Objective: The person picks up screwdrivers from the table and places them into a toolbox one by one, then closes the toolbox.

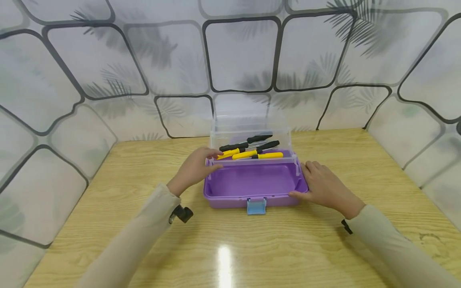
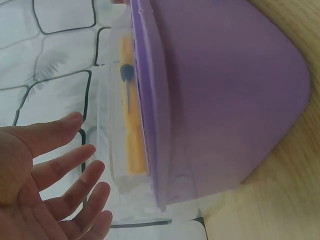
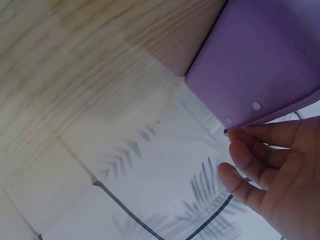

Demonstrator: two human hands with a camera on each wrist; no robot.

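Note:
A purple toolbox (image 1: 219, 202) with a blue latch (image 1: 256, 206) on its front stands open on the table. Its clear lid (image 1: 248, 120) is raised at the back. Several screwdrivers (image 1: 257, 154) with yellow or black handles lie in a clear tray (image 1: 248, 161) behind the bare purple front compartment. My left hand (image 1: 197, 165) is at the tray's left end, thumb and fingers spread apart; the left wrist view shows nothing in its palm. My right hand (image 1: 322, 186) holds the toolbox's right side, thumb over the front corner and fingers near the back corner.
The wooden table (image 1: 230, 248) extends around the toolbox on all sides. A patterned wall covering (image 1: 241, 56) rises behind the table and along both sides. Dark wrist-worn devices (image 1: 183, 214) sit at both sleeves.

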